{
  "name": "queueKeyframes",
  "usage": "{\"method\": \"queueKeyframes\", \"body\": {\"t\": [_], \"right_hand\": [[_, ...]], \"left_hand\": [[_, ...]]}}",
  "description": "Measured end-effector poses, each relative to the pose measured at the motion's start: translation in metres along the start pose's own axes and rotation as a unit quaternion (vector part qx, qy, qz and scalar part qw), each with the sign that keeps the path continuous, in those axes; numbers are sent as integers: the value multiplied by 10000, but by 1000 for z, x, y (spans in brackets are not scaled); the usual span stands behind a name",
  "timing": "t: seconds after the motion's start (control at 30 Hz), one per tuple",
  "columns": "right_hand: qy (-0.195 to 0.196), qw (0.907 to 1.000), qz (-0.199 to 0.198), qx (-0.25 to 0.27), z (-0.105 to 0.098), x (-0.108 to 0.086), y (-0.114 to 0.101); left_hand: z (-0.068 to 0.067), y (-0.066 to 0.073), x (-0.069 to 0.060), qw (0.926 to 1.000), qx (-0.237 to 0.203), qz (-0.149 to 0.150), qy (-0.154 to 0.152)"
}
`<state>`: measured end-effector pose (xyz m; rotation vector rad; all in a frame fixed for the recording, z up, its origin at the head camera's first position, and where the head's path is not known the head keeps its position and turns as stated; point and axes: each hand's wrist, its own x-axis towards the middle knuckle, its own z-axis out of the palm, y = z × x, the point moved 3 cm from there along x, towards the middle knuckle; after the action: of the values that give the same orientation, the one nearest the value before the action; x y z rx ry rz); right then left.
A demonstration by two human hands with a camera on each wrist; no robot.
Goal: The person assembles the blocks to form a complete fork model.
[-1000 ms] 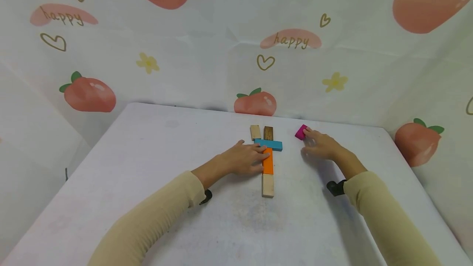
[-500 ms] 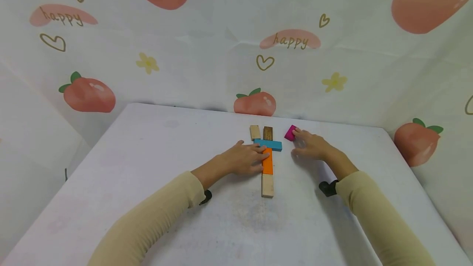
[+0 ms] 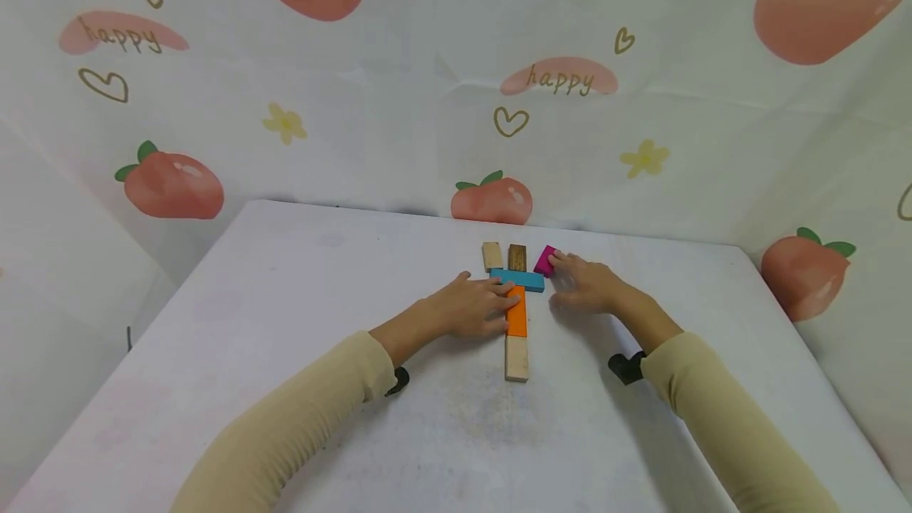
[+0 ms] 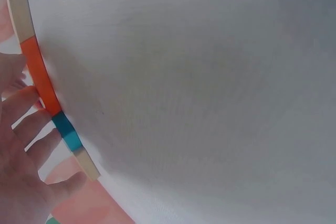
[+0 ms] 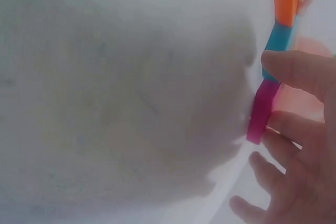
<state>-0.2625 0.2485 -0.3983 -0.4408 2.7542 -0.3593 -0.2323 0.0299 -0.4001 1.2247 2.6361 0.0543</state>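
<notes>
My left hand (image 3: 472,305) lies spread over the row of blocks, its fingertips touching the orange block (image 3: 517,319) and the near side of the blue block (image 3: 533,282). At the blue block's far right corner is a magenta block (image 3: 545,261), turned at an angle. My right hand (image 3: 586,285) touches its right side with extended fingertips. In the right wrist view the thumb stands apart from the magenta block (image 5: 262,109), in front of the blue one. Beyond the blue block lie a light wooden block (image 3: 492,256) and a dark brown block (image 3: 517,257).
Another light wooden block (image 3: 516,359) continues the row at the orange block's near end. All the blocks lie flat on a white table (image 3: 399,450). Behind it hangs a pale cloth (image 3: 399,141) printed with peaches, hearts and flowers.
My right hand has slid the magenta block leftward and slightly nearer, up to the blue block's far right corner. My left hand has kept its place on the row.
</notes>
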Motion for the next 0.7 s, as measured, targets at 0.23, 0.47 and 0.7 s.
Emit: {"method": "queueKeyframes", "body": {"t": [0.23,0.47,0.7], "right_hand": [[18,9998,-116,-159,1,-3,-6],[75,9996,-248,-128,1,-3,-6],[78,9997,-217,46,-1,-2,-5]], "left_hand": [[0,0,0,10000,-16,-22,-20],[1,0,0,10000,-20,-21,-11],[-1,1,-1,10000,-49,-27,-14]]}}
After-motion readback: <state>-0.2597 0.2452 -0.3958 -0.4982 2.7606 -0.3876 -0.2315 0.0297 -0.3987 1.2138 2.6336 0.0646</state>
